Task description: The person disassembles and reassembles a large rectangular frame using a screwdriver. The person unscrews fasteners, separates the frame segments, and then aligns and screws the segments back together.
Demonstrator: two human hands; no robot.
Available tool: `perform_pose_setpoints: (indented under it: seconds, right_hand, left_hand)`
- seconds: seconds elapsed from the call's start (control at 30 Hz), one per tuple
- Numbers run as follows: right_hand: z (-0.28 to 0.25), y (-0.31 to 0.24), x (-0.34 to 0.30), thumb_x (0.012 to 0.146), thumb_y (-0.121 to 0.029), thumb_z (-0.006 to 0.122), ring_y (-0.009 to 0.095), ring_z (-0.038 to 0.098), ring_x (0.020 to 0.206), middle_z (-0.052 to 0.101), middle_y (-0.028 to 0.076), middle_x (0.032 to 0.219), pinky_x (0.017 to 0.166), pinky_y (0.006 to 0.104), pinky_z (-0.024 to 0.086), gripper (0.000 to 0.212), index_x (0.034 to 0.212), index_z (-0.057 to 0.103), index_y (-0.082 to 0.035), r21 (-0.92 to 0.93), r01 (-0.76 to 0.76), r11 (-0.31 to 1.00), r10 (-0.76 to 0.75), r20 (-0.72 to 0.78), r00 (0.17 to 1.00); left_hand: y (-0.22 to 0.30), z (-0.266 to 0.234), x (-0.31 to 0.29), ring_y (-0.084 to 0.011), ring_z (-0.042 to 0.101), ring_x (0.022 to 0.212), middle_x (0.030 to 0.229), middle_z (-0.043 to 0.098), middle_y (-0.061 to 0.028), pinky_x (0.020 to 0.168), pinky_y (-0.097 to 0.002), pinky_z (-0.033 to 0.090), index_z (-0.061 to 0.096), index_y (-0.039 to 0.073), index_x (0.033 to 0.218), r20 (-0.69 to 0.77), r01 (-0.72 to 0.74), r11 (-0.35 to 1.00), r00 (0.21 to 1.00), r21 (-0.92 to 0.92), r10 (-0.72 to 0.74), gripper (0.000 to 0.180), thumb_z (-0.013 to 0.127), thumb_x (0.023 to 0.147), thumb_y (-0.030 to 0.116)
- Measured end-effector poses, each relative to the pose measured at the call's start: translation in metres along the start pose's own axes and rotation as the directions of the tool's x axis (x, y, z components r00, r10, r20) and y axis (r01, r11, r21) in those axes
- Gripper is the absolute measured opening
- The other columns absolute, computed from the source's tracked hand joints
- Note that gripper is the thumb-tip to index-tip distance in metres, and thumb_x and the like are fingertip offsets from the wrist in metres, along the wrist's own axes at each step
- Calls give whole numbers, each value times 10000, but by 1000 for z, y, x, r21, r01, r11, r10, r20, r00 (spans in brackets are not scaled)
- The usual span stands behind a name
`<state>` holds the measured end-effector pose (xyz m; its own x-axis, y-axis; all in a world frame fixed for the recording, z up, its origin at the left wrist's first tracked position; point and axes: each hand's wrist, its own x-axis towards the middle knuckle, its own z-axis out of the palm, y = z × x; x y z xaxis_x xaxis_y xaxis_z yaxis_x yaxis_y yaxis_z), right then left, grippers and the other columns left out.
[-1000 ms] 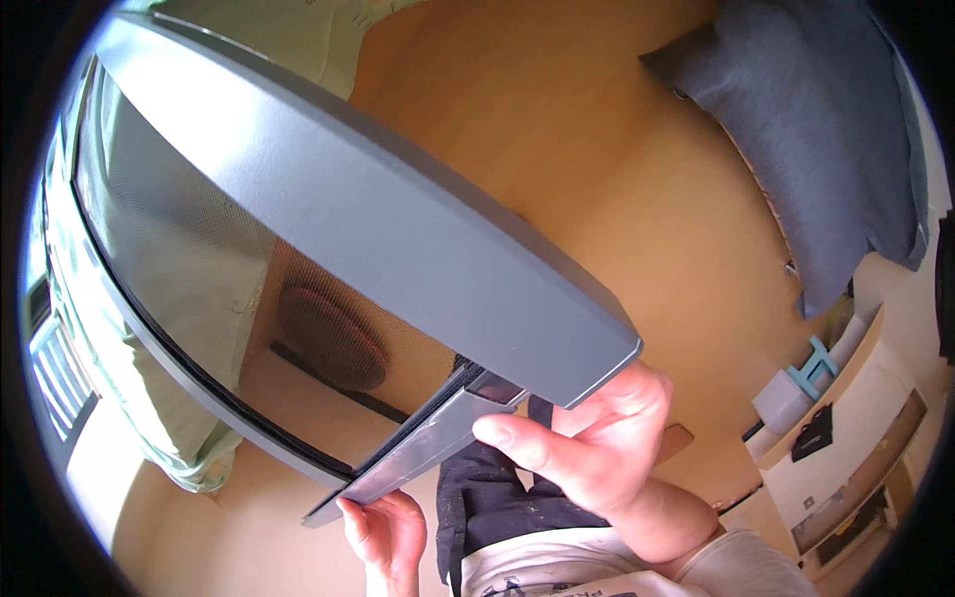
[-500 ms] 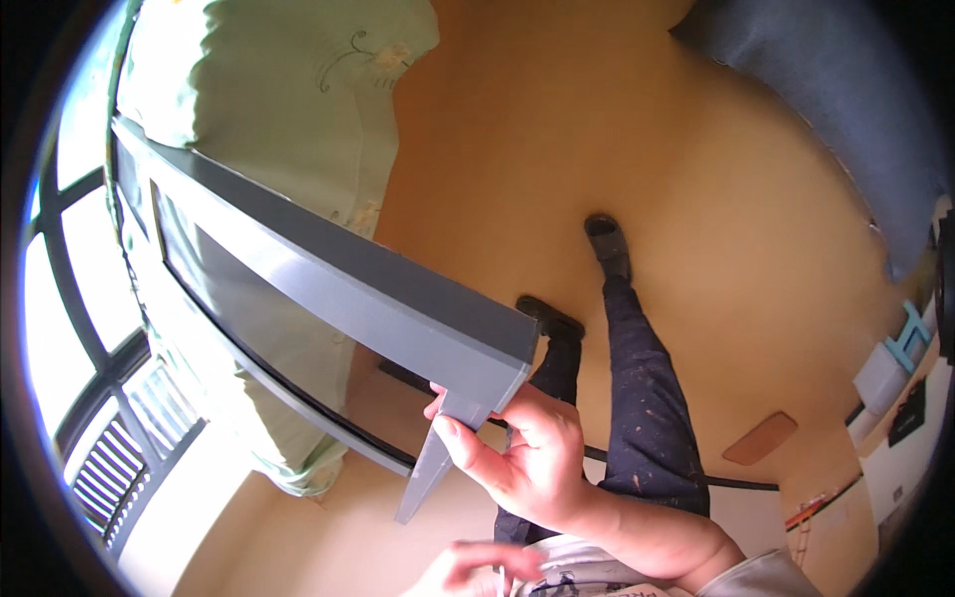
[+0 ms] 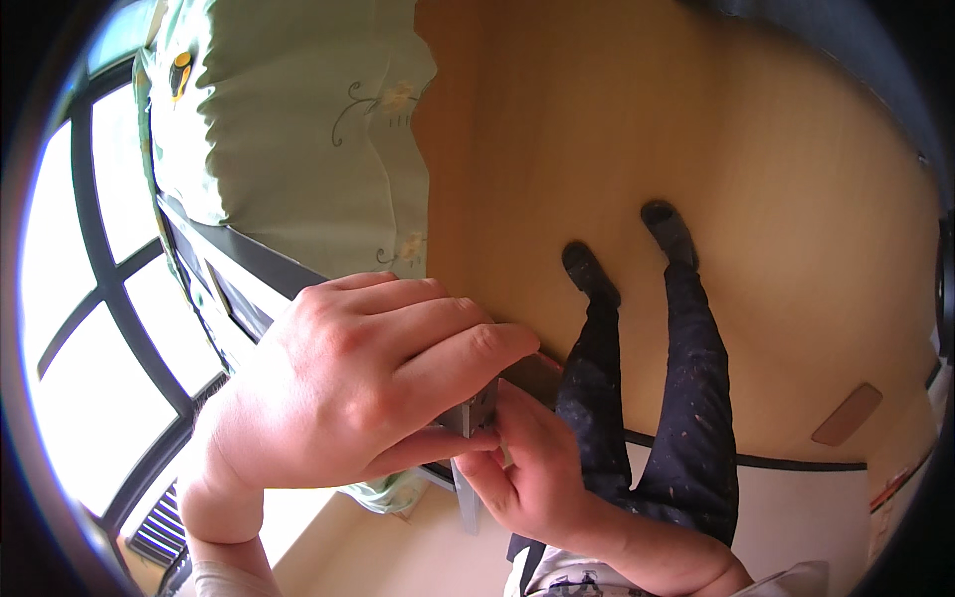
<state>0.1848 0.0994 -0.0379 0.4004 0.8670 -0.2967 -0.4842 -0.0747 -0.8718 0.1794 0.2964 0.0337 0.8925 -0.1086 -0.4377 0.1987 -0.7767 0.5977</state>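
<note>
A long grey frame [image 3: 247, 257] runs from the window side toward me, its near end between my two hands. My left hand [image 3: 363, 378] lies over that end, back of the hand up. Its fingers wrap across the top and its thumb lies underneath, hiding most of the frame. At the tip, the fingers of my right hand [image 3: 537, 463] pinch the frame's grey end piece [image 3: 470, 416]. A thin grey strip [image 3: 466, 500] hangs below, beside the right thumb.
Light green embroidered cloth [image 3: 298, 129] spreads at the far left, with a small yellow and black object [image 3: 180, 68] on it. A dark-framed window [image 3: 104, 289] stands left. Tan floor [image 3: 537, 129] lies ahead, with a brown mat [image 3: 847, 413] to the right. Dark blue material [image 3: 836, 45] is far right.
My left hand has risen from the lower edge and closed over the frame's end. The view has shifted, and the frame is now mostly covered. My right hand stays at the end.
</note>
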Motion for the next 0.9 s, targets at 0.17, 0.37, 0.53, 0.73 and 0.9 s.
perform_pose_setpoints:
  seconds: [0.17, 0.37, 0.53, 0.73, 0.9]
  right_hand:
    - [2, 1, 0, 899, -106, 680, 299, 586, 684, 549, 122, 847, 585, 384, 465, 189, 1000, 553, -8, 10, -33, 999, 34, -46, 998]
    - [-9, 8, -7, 913, -122, 694, 157, 471, 541, 503, 58, 720, 509, 294, 383, 136, 932, 600, -25, -12, -86, 996, 86, 59, 995]
    - [-6, 0, -9, 940, -111, 668, 150, 445, 533, 484, 53, 699, 501, 301, 355, 155, 841, 598, -16, -17, -71, 997, 73, 81, 994]
    - [-15, -9, -3, 942, -142, 677, 107, 623, 653, 687, 74, 868, 595, 234, 476, 164, 1028, 714, -8, -97, -175, 980, 188, 137, 973]
    - [-6, -30, -3, 911, -147, 722, 36, 570, 629, 651, 24, 751, 562, 226, 460, 176, 961, 646, 3, -205, -249, 947, 277, 121, 953]
  left_hand:
    - [-2, 2, 2, -241, 631, 662, 738, 610, -72, 579, -343, 490, 672, 26, 1088, 11, -43, 999, 999, -13, 44, 495, 816, 721, 325]
    - [-12, 1, 0, -250, 633, 689, 770, 609, -80, 616, -367, 503, 659, 5, 1107, 45, -95, 995, 994, -30, 96, 569, 806, 703, 377]
    - [1, -9, -10, -292, 655, 893, 957, 640, -142, 779, -408, 531, 651, -14, 1167, -37, -28, 996, 999, 87, 32, 666, 829, 669, 391]
    - [39, 46, -108, -294, 593, 943, 1063, 612, -170, 794, -397, 506, 645, -17, 1120, -714, 325, 935, 621, -141, -323, 650, 891, 662, 372]
    - [131, 135, -163, -258, 572, 766, 875, 641, -89, 646, -353, 453, 667, 50, 925, -663, 425, 800, 456, -424, -594, 423, 897, 629, 244]
